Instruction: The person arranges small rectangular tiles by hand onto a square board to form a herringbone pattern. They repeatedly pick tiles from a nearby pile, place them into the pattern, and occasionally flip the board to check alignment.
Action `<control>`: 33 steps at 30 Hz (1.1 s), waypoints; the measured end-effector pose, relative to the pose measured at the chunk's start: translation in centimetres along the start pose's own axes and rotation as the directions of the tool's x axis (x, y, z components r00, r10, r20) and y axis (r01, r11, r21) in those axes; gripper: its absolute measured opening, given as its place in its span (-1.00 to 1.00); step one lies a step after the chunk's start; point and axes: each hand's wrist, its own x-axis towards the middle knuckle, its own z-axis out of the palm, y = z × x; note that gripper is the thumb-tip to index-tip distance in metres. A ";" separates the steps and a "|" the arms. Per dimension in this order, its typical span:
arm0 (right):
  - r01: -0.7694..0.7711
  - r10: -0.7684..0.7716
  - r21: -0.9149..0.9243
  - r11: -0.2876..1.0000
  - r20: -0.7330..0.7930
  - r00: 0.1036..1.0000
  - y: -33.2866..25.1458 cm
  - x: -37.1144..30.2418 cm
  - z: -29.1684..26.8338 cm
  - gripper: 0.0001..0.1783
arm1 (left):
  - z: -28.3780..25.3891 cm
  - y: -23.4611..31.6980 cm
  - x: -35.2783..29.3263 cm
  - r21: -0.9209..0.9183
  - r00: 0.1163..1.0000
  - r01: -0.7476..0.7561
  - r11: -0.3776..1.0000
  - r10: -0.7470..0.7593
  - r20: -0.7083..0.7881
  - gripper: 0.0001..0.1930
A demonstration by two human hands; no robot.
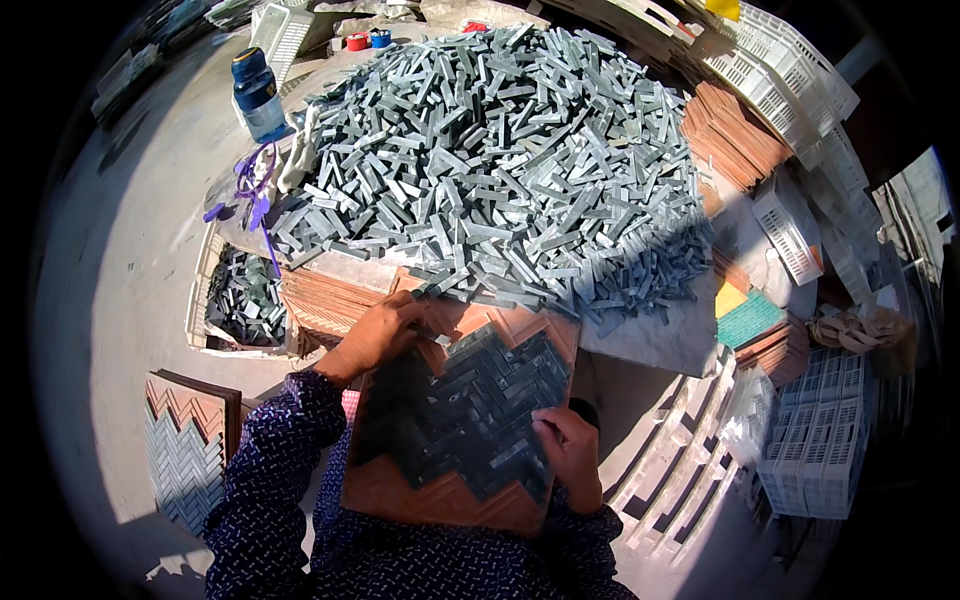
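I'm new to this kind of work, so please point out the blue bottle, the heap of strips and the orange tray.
Blue bottle (259,98), head view: middle of its body.
Heap of strips (490,165), head view: middle of the pile.
Orange tray (405,492), head view: bare lower border.

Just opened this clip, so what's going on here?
A person has both hands at an orange-brown tray in front of their body. Dark strips fill its middle in a herringbone pattern, while zigzag orange areas show bare at top and bottom. The left hand is at the tray's upper left, the right hand at its right side; whether either grips a strip is unclear. Beyond lies a big heap of loose grey strips.
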 end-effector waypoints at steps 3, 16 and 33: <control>0.008 -0.008 -0.006 1.000 -0.002 1.000 0.6 -0.1 0.2 -0.84 | -0.3 -0.6 -0.4 0.045 0.995 -0.096 0.994 0.096 0.002 -0.69; -0.013 0.013 -0.015 1.000 0.016 1.000 -0.5 0.1 0.5 -0.85 | 0.2 0.6 -0.6 0.061 0.966 -0.221 0.973 0.209 0.152 -0.64; -0.010 0.009 -0.048 0.999 -0.010 1.000 -1.0 -0.1 0.2 -0.85 | 0.9 -2.7 2.0 0.019 0.939 0.151 0.988 -0.137 -0.317 -0.76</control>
